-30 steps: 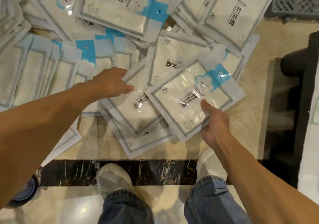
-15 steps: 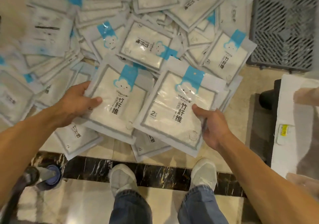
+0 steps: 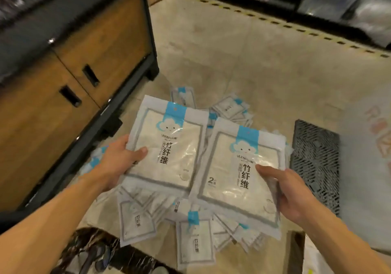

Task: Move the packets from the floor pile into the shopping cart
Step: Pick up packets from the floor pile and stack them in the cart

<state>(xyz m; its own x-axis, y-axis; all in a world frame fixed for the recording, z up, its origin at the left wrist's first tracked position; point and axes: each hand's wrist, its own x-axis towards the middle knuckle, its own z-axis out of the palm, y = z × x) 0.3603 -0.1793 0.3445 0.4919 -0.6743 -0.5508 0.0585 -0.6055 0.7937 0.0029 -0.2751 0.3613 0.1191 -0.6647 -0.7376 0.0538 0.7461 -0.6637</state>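
Head view, frame centre: left hand (image 3: 118,163) and right hand (image 3: 294,195) each grip a packet stack (image 3: 169,147) by its outer edge, thumbs on top, lifted clear of the floor pile (image 3: 194,240) for carrying.

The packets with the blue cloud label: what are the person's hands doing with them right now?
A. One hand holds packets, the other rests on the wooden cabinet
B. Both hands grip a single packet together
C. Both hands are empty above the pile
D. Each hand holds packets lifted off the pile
D: the left hand grips the left packets and the right hand grips the right packets, above the floor pile.
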